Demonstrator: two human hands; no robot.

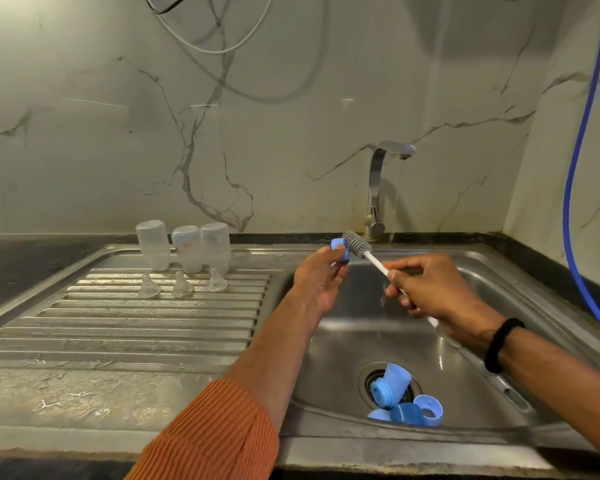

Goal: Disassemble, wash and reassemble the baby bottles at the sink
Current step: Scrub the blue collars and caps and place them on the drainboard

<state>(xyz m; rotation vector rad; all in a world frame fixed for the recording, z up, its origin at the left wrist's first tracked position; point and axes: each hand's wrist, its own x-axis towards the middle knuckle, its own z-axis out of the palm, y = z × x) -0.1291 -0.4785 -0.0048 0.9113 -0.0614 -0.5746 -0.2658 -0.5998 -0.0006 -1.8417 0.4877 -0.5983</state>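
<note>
Setting: steel sink (pixel 499 271) in a dark worktop (pixel 32 258), tap (pixel 374 188) running.
Left hand (pixel 317 278): pinches a blue cap (pixel 339 249) left of the tap.
Right hand (pixel 426 289): grips the brush (pixel 357 244), bristles at the cap.
Bottles (pixel 184 247): upended, far left of the tap.
Risk: the wet cap may slip from the pinch toward the drain (pixel 373 379).

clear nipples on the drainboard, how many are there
3, in a row on the ribbed drainboard in front of the upturned bottles: left nipple, middle nipple, right nipple. None shows among the blue parts in the sink.
</note>
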